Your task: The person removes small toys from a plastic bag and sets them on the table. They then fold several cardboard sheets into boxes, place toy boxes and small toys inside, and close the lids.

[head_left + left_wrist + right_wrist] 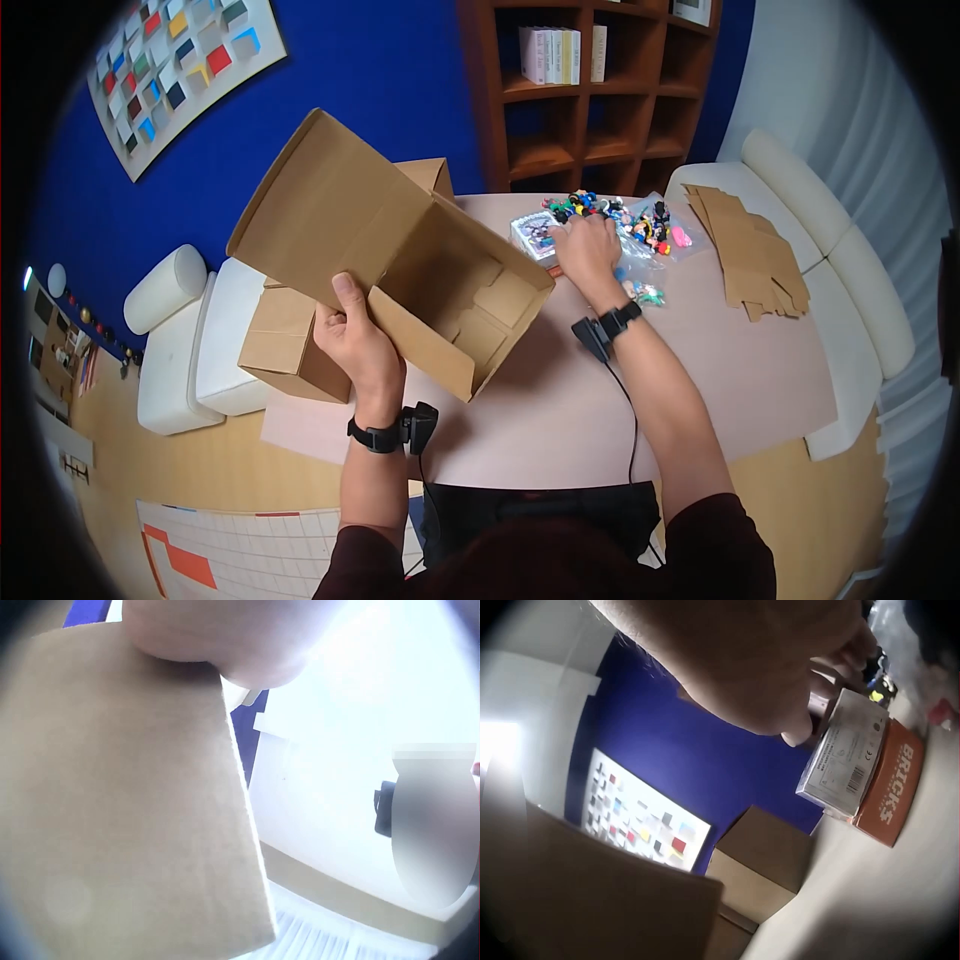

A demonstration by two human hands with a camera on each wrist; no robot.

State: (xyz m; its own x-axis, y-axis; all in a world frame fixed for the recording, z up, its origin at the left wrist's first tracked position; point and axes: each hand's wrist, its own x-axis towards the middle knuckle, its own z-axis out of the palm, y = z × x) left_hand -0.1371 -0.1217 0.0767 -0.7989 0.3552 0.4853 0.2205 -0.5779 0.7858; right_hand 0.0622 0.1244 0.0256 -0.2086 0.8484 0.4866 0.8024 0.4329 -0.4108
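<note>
An open cardboard box (450,280) is held tilted over the table, its lid raised and its inside facing me. My left hand (360,340) grips it by a side panel, thumb on the near face and the other fingers hidden behind. In the left wrist view, a cardboard panel (142,795) runs close below that hand. My right hand (590,255) is at a small white box (533,236) with a picture on top, thumb at its edge and fingers curled over it. Against that box, the right wrist view shows an orange box (891,784) lettered BRICKS.
Several small colourful figures (580,205) and clear plastic bags (640,240) lie around the right hand. Flattened cardboard (750,250) is at the table's right. Another cardboard box (290,345) stands at the left edge, with one more (428,175) behind the held box.
</note>
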